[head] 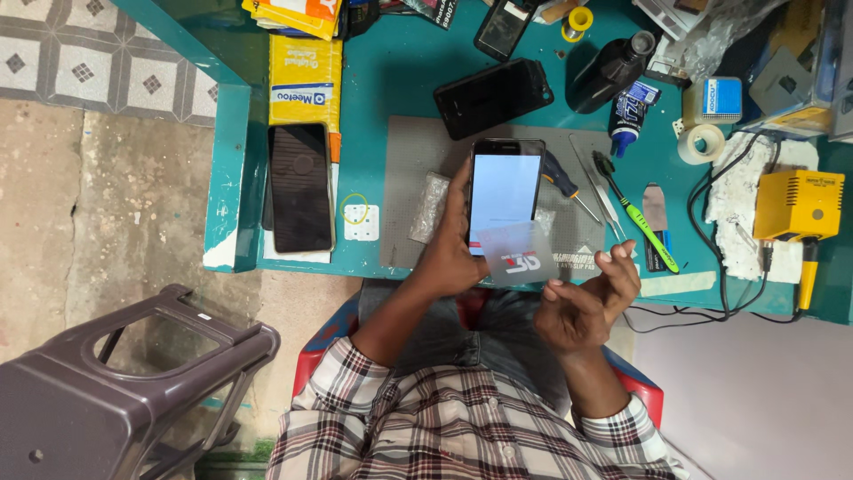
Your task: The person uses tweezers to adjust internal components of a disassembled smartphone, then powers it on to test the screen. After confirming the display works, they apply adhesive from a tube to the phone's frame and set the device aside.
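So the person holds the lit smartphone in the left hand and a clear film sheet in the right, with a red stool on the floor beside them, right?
Nearly. The head view shows the left hand holding the lit black smartphone and the right hand holding the clear film sheet, but the plastic stool on the floor is dark grey, not red.

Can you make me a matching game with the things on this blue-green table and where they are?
Things:
1. lit black smartphone
2. clear plastic film with a red and white label
3. yellow box-shaped tool
4. roll of clear tape

Places:
A. far right of the blue-green table
B. in the left hand
C. beside the blue-capped glue bottle
D. pinched by the right hand

Pairs: 1-B, 2-D, 3-A, 4-C
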